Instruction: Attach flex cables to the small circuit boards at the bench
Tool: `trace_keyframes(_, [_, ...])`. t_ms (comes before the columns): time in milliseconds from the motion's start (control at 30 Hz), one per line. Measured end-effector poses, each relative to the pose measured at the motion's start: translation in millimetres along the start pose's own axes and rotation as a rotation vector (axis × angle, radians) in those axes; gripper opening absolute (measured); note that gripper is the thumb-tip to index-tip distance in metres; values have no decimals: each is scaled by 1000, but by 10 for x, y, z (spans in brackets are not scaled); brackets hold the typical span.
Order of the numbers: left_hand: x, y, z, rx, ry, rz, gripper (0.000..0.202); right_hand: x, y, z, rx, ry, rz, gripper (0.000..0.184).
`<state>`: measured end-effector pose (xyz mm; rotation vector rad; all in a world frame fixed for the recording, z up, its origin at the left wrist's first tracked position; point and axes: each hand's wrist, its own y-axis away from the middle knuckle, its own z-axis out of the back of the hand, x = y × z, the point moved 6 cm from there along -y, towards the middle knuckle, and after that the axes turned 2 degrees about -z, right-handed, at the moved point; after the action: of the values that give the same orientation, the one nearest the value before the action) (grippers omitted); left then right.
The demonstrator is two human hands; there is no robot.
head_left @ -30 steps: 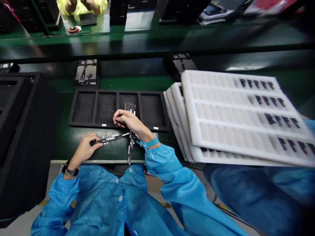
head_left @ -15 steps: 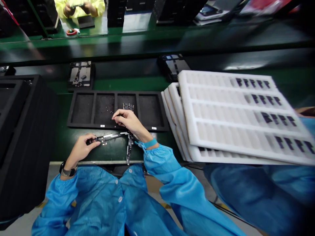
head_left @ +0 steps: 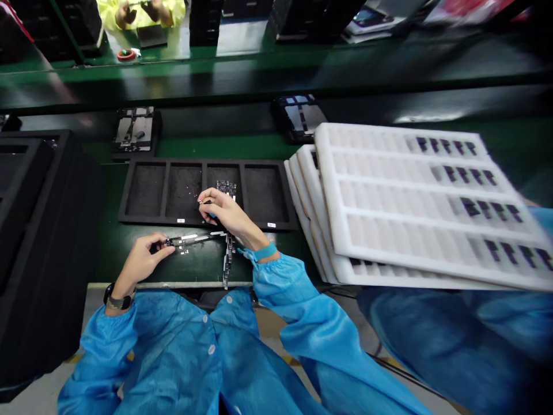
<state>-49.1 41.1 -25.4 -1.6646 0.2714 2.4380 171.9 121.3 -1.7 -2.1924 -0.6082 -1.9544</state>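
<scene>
My left hand (head_left: pixel 147 260) pinches the left end of a narrow circuit board (head_left: pixel 190 239) with pale strips along it, just above the green bench. My right hand (head_left: pixel 227 214) is over the black foam tray (head_left: pixel 268 193), thumb and fingers closed together. Something small and dark shows between them, too hidden to name. Beneath that wrist, a second narrow circuit board strip (head_left: pixel 227 262) lies near the bench's front edge. Another circuit board (head_left: pixel 226 187) sits in the tray's third compartment, partly covered by my hand. Tiny loose bits (head_left: pixel 194 189) lie in the second compartment.
White foam trays (head_left: pixel 397 199) with dark parts in their slots are stacked at the right. Black foam trays (head_left: pixel 43 242) stand at the left. Two black units with device frames (head_left: pixel 136 129) (head_left: pixel 300 118) lie behind. A person in yellow (head_left: pixel 142 14) works across the bench.
My right hand's fingers have shifted slightly over the tray, still closed. The two device-frame units behind have slid a little to the left. My left hand keeps its hold on the circuit board.
</scene>
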Motion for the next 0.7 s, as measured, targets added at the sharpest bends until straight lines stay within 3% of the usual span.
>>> trace_keyframes(700, [-138, -22, -12, 7, 19, -14, 25, 25, -6, -22, 40, 69, 69, 15])
